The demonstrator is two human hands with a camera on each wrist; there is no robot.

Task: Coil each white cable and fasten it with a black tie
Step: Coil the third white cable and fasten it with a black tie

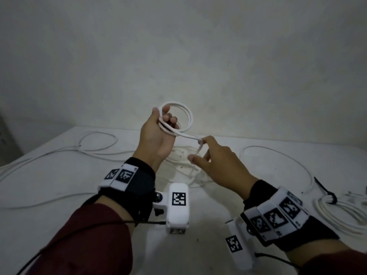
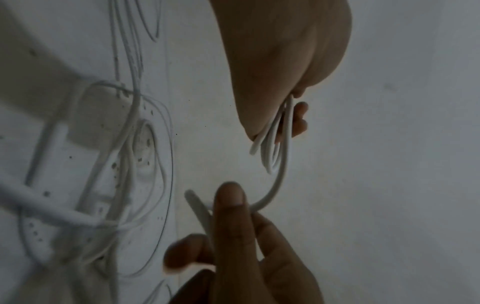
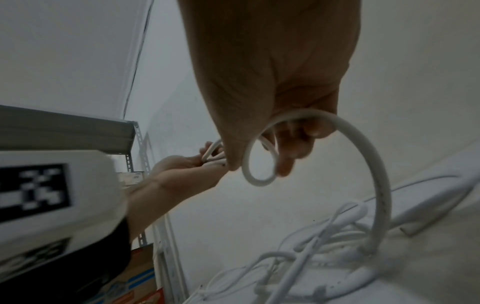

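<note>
Raised above a white table (image 1: 59, 181), seen from the head camera, going left to right. At far left, loose white cables (image 1: 95, 149) strewn flat on the surface. Left of centre, the left hand (image 1: 156, 135), palm turned toward the viewer, fingers curled through and gripping a coil of white cable (image 1: 186, 116), several rounds stacked, standing roughly upright with its opening facing the viewer. From the coil's lower edge, a single free strand (image 1: 188, 135) running rightward and slightly downward. At its end, just right of centre and a little lower and nearer, the right hand (image 1: 214, 161), thumb and forefinger pinching the strand where it bends down toward a tangle of cable (image 1: 184, 165) on the table below. Hands close together, apart but joined by that short span. Probably mid-wrap: next loop best carried by the right hand up and left onto the coil. At far right, a finished cable bundle (image 1: 337, 215) lying on the table, cinched with a black tie (image 1: 330, 196).
</note>
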